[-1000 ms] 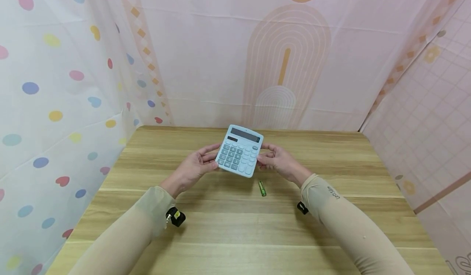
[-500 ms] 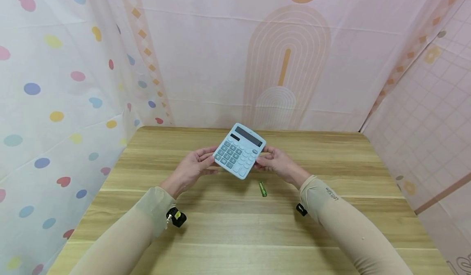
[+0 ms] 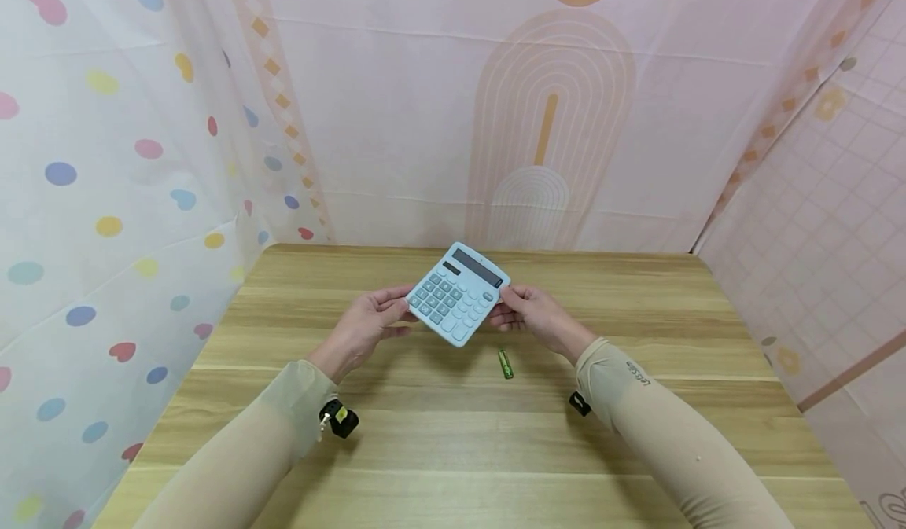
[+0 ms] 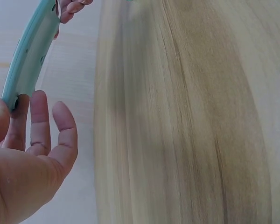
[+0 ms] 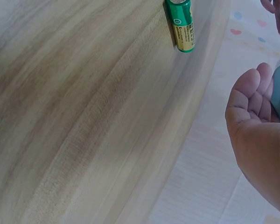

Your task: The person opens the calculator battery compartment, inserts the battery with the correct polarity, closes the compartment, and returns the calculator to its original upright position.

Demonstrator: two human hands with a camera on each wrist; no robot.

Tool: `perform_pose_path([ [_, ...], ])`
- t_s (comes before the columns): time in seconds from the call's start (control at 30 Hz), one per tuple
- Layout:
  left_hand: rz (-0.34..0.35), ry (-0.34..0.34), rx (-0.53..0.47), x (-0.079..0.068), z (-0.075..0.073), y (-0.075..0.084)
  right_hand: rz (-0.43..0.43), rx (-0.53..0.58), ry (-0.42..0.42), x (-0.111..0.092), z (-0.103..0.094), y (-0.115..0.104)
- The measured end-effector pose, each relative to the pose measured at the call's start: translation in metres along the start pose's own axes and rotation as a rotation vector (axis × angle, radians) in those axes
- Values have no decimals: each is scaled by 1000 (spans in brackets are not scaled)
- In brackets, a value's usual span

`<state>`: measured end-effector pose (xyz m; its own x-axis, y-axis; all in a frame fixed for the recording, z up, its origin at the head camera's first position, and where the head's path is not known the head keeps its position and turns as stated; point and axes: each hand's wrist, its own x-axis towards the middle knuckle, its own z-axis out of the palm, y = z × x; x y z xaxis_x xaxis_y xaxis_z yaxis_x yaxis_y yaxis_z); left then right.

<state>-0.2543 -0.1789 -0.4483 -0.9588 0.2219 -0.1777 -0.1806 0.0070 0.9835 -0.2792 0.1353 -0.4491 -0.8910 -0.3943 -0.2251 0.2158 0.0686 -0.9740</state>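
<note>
Locate the calculator (image 3: pixel 460 297) above the bench (image 3: pixel 453 442), between your two hands, its face tilted toward you and turned at an angle. Your left hand (image 3: pixel 362 325) pinches the lower left edge, thumb at the front and a finger behind; your right hand (image 3: pixel 543 314) grasps the right edge near the display (image 3: pixel 477 267), thumb on the face and fingers curled at the back. Treat the unit as light and stiff; expect the smooth shell to be slightly slippery. Take hold at the opposite side edges, as here, keeping pressure off the display, which is probably the most fragile part, and off the keys (image 3: pixel 435 299), which likely yield when pressed. The battery (image 3: pixel 506 364) lies on the bench, just nearer to you than the calculator; judge it rigid, compact and apt to roll, and grip it around the barrel. Readings: your right sleeve (image 3: pixel 658 411) carries lettering that appears to read "Let's Slim"; the battery's green-and-gold label bears print too small to read; the keys carry characters too small to list reliably. No brand is legible on the calculator.
</note>
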Motion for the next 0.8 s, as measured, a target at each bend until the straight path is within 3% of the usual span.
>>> perform_pose_path([
  [0.37, -35, 90, -28, 2, -3, 2, 3, 19, 42, 4, -1, 2],
  [0.8, -26, 95, -29, 3, -7, 4, 14, 27, 71, 6, -1, 1],
])
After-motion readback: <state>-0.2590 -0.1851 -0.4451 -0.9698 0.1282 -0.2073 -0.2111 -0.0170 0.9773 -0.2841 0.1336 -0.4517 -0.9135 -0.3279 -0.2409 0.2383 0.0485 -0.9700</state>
